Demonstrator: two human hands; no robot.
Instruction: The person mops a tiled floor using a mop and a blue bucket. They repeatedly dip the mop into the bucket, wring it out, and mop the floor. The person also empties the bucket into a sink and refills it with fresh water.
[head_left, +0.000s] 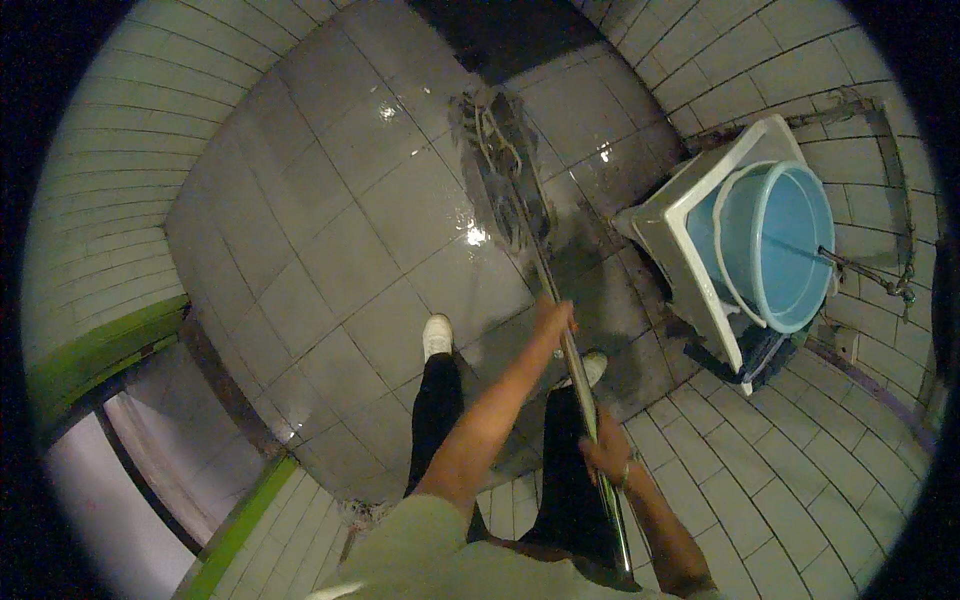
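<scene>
My left hand (555, 316) is closed round the middle of a long metal mop handle (579, 375). Lower in the picture, nearer my body, my right hand (609, 448) grips the same handle close to its upper end. The handle slants away from me to a grey, stringy mop head (499, 161), which lies spread on the wet, shiny tiled floor (330, 225). Both of my feet, in light shoes, stand on the tiles on either side of the handle's line.
At the right, a light blue bucket (795, 247) with a pale handle sits in a white basin (705, 277) below a wall tap (900, 289). Tiled walls surround the floor. A green-edged doorway (247, 510) is at lower left, and a dark patch (510, 37) lies beyond the mop head.
</scene>
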